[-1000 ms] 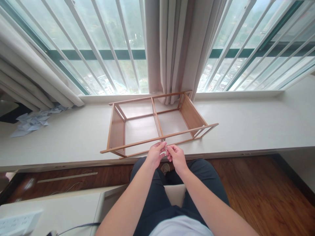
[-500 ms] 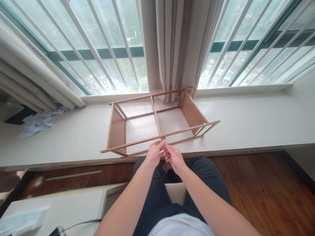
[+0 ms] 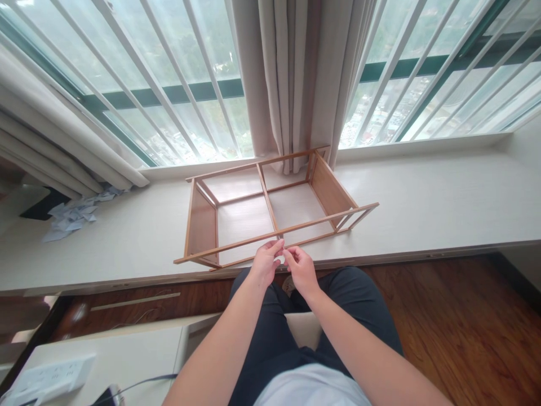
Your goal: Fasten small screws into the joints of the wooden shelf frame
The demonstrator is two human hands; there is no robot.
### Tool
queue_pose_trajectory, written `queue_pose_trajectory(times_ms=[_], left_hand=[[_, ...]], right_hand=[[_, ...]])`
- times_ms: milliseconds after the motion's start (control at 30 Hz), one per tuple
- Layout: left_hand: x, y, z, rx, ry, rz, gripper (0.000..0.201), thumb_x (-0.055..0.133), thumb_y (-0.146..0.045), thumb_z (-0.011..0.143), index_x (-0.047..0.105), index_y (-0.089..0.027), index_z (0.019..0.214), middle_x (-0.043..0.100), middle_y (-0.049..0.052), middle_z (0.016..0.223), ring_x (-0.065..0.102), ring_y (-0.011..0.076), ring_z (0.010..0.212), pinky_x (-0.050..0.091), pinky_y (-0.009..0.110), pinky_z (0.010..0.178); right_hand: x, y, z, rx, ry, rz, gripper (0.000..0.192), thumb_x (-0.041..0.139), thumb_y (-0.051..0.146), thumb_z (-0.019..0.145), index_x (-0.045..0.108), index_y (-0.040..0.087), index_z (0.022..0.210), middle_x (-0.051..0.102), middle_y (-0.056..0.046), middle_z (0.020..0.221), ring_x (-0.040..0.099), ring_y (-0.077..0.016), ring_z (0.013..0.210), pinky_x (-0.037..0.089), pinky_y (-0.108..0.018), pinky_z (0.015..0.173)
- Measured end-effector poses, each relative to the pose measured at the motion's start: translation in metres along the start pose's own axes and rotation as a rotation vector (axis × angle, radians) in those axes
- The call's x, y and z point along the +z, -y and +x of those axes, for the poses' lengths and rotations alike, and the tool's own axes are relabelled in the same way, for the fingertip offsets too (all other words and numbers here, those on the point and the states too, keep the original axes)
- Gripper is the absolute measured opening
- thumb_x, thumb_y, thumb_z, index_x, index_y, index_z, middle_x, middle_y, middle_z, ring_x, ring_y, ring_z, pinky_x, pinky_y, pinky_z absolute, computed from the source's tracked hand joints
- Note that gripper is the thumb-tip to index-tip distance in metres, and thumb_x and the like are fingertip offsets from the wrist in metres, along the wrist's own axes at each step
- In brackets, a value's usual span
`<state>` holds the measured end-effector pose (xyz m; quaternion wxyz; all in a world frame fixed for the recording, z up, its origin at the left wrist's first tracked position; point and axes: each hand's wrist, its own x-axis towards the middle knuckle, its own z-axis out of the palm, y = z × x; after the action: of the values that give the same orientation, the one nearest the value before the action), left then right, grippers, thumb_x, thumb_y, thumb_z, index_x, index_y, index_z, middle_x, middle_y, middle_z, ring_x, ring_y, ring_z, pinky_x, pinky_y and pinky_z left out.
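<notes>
Window ledge (image 3: 422, 208) runs full width under barred windows; curtain (image 3: 291, 79) hangs at ctr behind the wooden rack frame (image 3: 203, 223). Frame lies on its side on the ledge, open face up, front rail nearest the person, centre divider running back toward the curtain. Crumpled paper scraps (image 3: 76, 213) sit well left of frame; white power strip (image 3: 46, 379) on a low surface far below-left of it.

Step, as judged: fastening work at the joint where frame's front rail meets the divider. Next move likely needs the small part lined up square w/ the joint hole and steadied w/ one hand while the other turns or presses.

Left hand (image 3: 264, 262) just below frame's front rail, thumb and index pinched, fingertip touching rail underside. Right hand (image 3: 299, 269) beside it, fingers curled in a pinch toward the left. Something tiny seems held btwn them; too small to tell what. Both forearms reach fwd over the person's lap, elbows bent.
</notes>
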<state>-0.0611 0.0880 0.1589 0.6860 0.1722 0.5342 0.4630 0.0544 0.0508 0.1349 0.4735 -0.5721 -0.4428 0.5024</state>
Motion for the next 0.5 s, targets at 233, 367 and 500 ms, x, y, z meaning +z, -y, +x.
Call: queue_pose_trajectory(times_ms=[233,367,500], left_hand=[[-0.0003,0.0012,0.0016,-0.004,0.016,0.019,0.048,0.096,-0.044,0.053,0.067,-0.016,0.079,0.055,-0.003,0.067,0.051,0.0104,0.065,0.033,0.025,0.056],[-0.0019,0.0014,0.0023,0.007,0.016,0.03,0.045,0.095,-0.043,0.056,0.067,-0.016,0.079,0.056,-0.002,0.068,0.052,0.0107,0.065,0.033,0.025,0.055],[-0.0052,0.002,0.0042,0.014,0.044,0.041,0.044,0.094,-0.043,0.059,0.067,-0.016,0.079,0.058,-0.001,0.068,0.054,0.0107,0.062,0.034,0.024,0.055]], right_hand=[[0.0029,-0.0006,0.004,0.071,0.071,0.143,0.035,0.062,0.053,0.09,0.07,0.019,0.083,0.062,0.001,0.061,0.052,-0.014,0.054,0.041,-0.026,0.053],[0.0059,0.0016,0.0056,0.126,0.097,0.272,0.037,0.066,0.054,0.086,0.066,0.018,0.076,0.061,0.001,0.057,0.048,-0.0113,0.048,0.035,-0.024,0.047],[0.007,0.007,0.0052,0.202,0.104,0.381,0.038,0.07,0.054,0.082,0.064,0.018,0.073,0.061,0.001,0.057,0.046,-0.0094,0.046,0.031,-0.022,0.044]])
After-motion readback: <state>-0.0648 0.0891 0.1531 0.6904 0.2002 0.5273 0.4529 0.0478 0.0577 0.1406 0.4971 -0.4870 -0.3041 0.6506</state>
